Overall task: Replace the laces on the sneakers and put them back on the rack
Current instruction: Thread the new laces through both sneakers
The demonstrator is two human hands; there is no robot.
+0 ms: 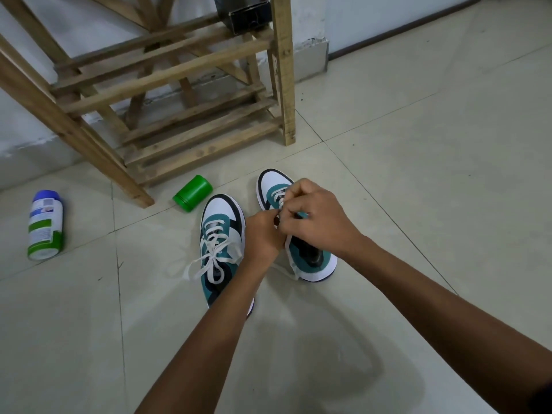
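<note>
With the left sneaker [222,249] already laced and tied on the floor, both hands, left [263,234] and right [313,216], pinch the lace [279,196] over the right sneaker [298,234], apparently mid-lacing; next comes tightening, tying, then racking [179,94] both.

We count two white, teal and black lace-up sneakers [222,234] [310,258], one slatted wooden rack [179,85], one green plastic jar [192,192], one white-and-green spray can [45,227], one black box [243,13].
</note>
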